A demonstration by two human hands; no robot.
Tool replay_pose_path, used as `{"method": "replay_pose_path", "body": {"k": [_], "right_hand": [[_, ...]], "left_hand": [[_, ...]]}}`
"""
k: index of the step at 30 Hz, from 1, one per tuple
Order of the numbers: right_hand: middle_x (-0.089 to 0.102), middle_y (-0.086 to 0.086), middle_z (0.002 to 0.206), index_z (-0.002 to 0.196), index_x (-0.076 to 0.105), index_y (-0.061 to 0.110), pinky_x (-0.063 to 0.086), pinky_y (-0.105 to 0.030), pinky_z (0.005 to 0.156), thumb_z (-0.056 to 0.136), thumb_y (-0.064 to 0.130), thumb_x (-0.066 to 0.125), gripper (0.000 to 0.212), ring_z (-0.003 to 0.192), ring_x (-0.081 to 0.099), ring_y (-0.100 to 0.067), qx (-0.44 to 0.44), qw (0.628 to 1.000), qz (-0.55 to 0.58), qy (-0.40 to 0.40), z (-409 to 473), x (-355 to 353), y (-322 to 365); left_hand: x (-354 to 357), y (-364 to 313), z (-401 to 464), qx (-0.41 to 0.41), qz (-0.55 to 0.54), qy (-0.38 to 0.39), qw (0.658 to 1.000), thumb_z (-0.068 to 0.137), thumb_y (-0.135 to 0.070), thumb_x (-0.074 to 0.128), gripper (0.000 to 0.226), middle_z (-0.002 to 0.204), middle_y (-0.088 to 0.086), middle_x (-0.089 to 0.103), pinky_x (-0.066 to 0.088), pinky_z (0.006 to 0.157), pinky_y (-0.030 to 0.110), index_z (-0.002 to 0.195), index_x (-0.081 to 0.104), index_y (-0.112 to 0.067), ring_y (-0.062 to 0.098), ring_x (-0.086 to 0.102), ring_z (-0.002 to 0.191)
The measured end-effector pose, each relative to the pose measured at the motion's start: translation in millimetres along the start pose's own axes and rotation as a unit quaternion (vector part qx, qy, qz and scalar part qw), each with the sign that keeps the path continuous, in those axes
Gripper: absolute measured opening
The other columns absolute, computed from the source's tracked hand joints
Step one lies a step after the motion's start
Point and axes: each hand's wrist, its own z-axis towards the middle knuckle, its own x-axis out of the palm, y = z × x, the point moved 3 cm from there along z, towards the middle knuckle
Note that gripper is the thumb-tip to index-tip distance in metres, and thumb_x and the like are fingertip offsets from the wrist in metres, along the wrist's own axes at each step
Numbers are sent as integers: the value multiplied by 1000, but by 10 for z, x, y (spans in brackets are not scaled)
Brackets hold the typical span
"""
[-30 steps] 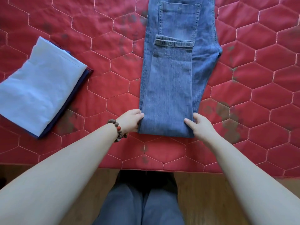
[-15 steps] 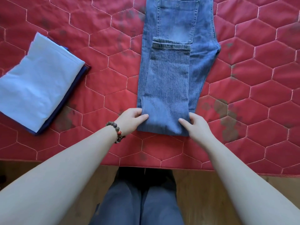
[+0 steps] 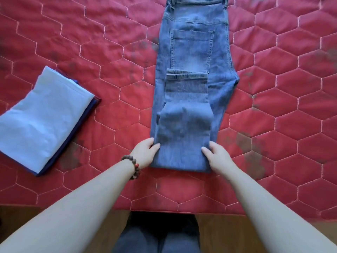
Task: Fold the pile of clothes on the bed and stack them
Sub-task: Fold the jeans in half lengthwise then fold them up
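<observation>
On jeans (image 3: 191, 99), no legible label

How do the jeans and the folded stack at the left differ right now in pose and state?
The jeans lie straight along the bed, only partly folded, with both hands gripping the near fold: left hand, right hand. The folded stack lies askew, compact and untouched. The jeans are mid-blue denim; the stack shows a pale blue top over darker layers. Both rest on the red quilt.
</observation>
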Motion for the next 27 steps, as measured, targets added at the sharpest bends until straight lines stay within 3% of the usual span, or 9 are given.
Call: {"method": "replay_pose_path", "body": {"k": [3,6,9,11,14,21,23,25,27], "right_hand": [[47,-8,71,79,51,10,39,-34,66,85,50,62,42,70,47,-21,104,979,167,52,115,46,-60],[50,-6,83,89,55,20,41,-31,64,67,67,69,55,75,49,-22,125,942,310,40,274,-54,91],[69,1,94,95,62,19,48,-27,62,92,40,60,22,79,66,-17,77,915,397,7,461,-170,338],[71,-4,105,109,63,13,53,-35,79,96,26,58,20,92,68,-17,50,903,427,-15,595,-238,487],[71,-6,105,111,63,10,51,-35,84,95,15,60,18,95,67,-18,-5,917,397,-42,657,-412,726],[68,-3,111,117,58,15,51,-29,93,96,10,57,22,103,64,-18,-168,898,380,-144,613,-1014,1361],[61,2,108,125,54,15,46,-21,90,93,30,62,36,95,59,-11,-100,946,268,-154,808,-948,1283],[58,4,97,109,61,19,46,-29,83,75,61,62,54,79,55,-9,3,973,206,-102,974,-792,1038],[62,-1,89,93,64,19,52,-36,76,67,68,61,56,75,61,-16,69,972,223,-37,1057,-621,748]], "left_hand": [[17,-3,106,-99,-161,19,982,93,-34,55,24,63,1,44,32,48,26,76,51,-17,18,41,53],[-92,-171,252,-82,-243,27,966,76,-59,60,38,76,6,56,33,50,23,84,60,-22,21,46,57],[-193,-441,386,-35,-301,15,953,85,-44,66,27,100,-2,72,56,69,35,103,68,-25,18,69,79],[-270,-622,483,3,-319,-8,948,86,-25,70,24,106,3,72,55,89,43,109,67,-17,17,69,95],[-416,-866,544,48,-325,-20,944,91,-7,63,17,102,4,73,55,87,43,104,66,-18,19,70,92],[-868,-1463,519,222,-358,-85,903,96,-4,54,24,107,3,70,53,83,27,119,60,-10,13,67,97],[-857,-1298,744,165,-242,-108,950,96,-21,57,27,106,0,68,50,84,29,122,59,-14,14,65,91],[-757,-955,935,36,-137,-74,987,98,-39,50,28,92,2,60,44,73,29,109,61,-15,17,54,71],[-627,-703,972,-67,-226,-2,972,102,-39,38,35,83,9,57,41,57,23,91,59,-14,15,48,57]]}}
